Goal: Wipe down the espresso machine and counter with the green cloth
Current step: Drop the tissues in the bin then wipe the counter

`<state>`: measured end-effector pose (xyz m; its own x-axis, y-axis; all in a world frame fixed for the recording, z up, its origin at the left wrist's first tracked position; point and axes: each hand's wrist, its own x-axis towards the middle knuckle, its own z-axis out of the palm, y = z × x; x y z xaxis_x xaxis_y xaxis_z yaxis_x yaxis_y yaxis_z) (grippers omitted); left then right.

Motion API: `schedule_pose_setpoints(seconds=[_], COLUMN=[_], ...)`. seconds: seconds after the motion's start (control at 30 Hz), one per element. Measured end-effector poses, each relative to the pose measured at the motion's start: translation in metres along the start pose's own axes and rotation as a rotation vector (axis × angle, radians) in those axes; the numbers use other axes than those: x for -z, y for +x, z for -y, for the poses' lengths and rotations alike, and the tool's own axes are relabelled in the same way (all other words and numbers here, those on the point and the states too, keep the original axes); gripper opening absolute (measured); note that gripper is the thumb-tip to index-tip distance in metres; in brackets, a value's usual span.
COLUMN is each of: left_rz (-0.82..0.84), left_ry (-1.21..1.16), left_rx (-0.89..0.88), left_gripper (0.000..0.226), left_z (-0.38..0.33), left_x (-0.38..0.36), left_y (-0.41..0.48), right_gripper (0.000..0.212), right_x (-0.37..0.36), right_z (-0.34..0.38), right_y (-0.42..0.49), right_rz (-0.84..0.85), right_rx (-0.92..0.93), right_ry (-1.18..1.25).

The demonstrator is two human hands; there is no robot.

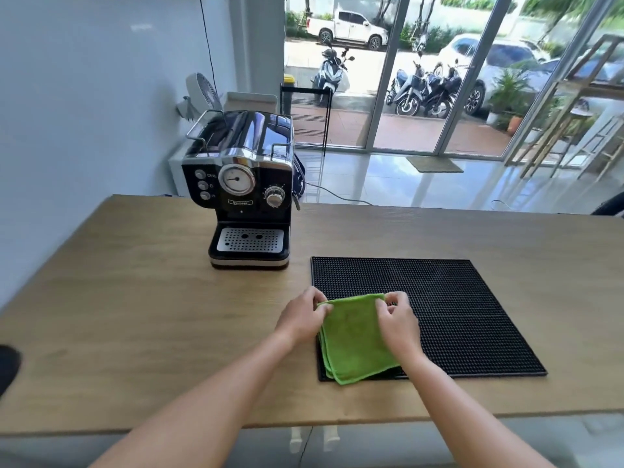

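A folded green cloth (354,339) lies on the left part of a black rubber mat (456,309) on the wooden counter (135,315). My left hand (302,319) pinches the cloth's far left corner. My right hand (398,324) pinches its far right corner. The black and chrome espresso machine (246,187) stands upright on the counter, beyond and to the left of my hands, with its drip tray facing me.
A dark object (8,366) pokes in at the counter's left edge. Behind the machine are a white fan (202,92) and a power cable. Glass doors, parked motorbikes and wooden shelving (574,113) lie beyond the counter.
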<state>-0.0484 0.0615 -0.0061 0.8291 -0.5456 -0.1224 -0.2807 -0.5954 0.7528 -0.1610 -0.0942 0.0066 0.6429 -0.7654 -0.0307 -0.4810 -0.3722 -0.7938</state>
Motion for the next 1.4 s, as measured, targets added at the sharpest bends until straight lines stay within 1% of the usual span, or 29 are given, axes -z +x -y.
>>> schedule_pose_setpoints(seconds=[0.1, 0.17, 0.23, 0.33, 0.4, 0.43, 0.47, 0.53, 0.57, 0.63, 0.7, 0.8, 0.87, 0.93, 1.03, 1.13, 1.2, 1.27, 1.33, 1.4], left_rz=[-0.028, -0.090, -0.185, -0.318, -0.355, -0.354, -0.349, -0.333, -0.331, -0.341, -0.321, -0.238, -0.194, -0.193, -0.245, -0.251, -0.250, -0.261, -0.265, -0.266], left_ry=[-0.183, -0.271, -0.302, -0.312, -0.267, -0.235, -0.196, -0.059, 0.040, 0.233, 0.382, 0.584, 0.641, 0.661, 0.665, 0.662, 0.672, 0.678, 0.676, 0.683], left_rx=[0.002, 0.023, 0.041, 0.085, 0.134, 0.170, 0.209, 0.276, 0.284, 0.245, 0.202, 0.209, 0.245, 0.283, 0.370, 0.412, 0.397, 0.389, 0.393, 0.403], left_gripper=[0.010, 0.008, 0.007, 0.004, 0.009, 0.015, 0.023, 0.037, 0.041, 0.044, 0.047, 0.057, 0.063, 0.066, 0.067, 0.065, 0.065, 0.065, 0.064, 0.063], left_z=[0.017, 0.030, 0.040, 0.052, 0.070, 0.080, 0.091, 0.113, 0.125, 0.143, 0.160, 0.186, 0.203, 0.217, 0.240, 0.257, 0.260, 0.260, 0.261, 0.261], left_x=[0.025, 0.045, 0.066, 0.093, 0.108, 0.111, 0.114, 0.120, 0.122, 0.124, 0.128, 0.136, 0.143, 0.153, 0.174, 0.191, 0.192, 0.190, 0.189, 0.190], left_y=[-0.018, -0.029, -0.037, -0.046, -0.051, -0.052, -0.053, -0.055, -0.057, -0.062, -0.066, -0.069, -0.068, -0.070, -0.073, -0.076, -0.077, -0.077, -0.075, -0.075], right_gripper=[0.011, 0.011, 0.011, 0.010, 0.010, 0.014, 0.022, 0.047, 0.058, 0.070, 0.072, 0.073, 0.074, 0.073, 0.071, 0.074, 0.077, 0.080, 0.079, 0.077], right_x=[-0.017, -0.034, -0.052, -0.081, -0.105, -0.113, -0.122, -0.137, -0.144, -0.157, -0.173, -0.193, -0.203, -0.201, -0.188, -0.188, -0.203, -0.224, -0.248, -0.267], right_z=[0.018, 0.030, 0.043, 0.062, 0.075, 0.080, 0.083, 0.085, 0.085, 0.083, 0.079, 0.076, 0.074, 0.070, 0.061, 0.063, 0.075, 0.091, 0.109, 0.124], right_y=[-0.023, -0.036, -0.045, -0.056, -0.068, -0.073, -0.079, -0.090, -0.096, -0.105, -0.114, -0.129, -0.137, -0.139, -0.129, -0.104, -0.086, -0.078, -0.079, -0.093], right_rz=[-0.020, -0.001, 0.026, 0.108, 0.173, 0.203, 0.222, 0.245, 0.258, 0.317, 0.396, 0.471, 0.492, 0.491, 0.457, 0.400, 0.374, 0.369, 0.389, 0.439], right_rx=[0.109, 0.152, 0.150, 0.092, 0.068, 0.066, 0.095, 0.209, 0.271, 0.412, 0.509, 0.531, 0.518, 0.536, 0.570, 0.468, 0.382, 0.336, 0.353, 0.424], right_ry=[0.004, 0.044, 0.117, 0.178, 0.153, 0.106, -0.009, -0.351, -0.460, -0.568, -0.658, -0.734, -0.771, -0.788, -0.823, -0.861, -0.854, -0.845, -0.847, -0.846])
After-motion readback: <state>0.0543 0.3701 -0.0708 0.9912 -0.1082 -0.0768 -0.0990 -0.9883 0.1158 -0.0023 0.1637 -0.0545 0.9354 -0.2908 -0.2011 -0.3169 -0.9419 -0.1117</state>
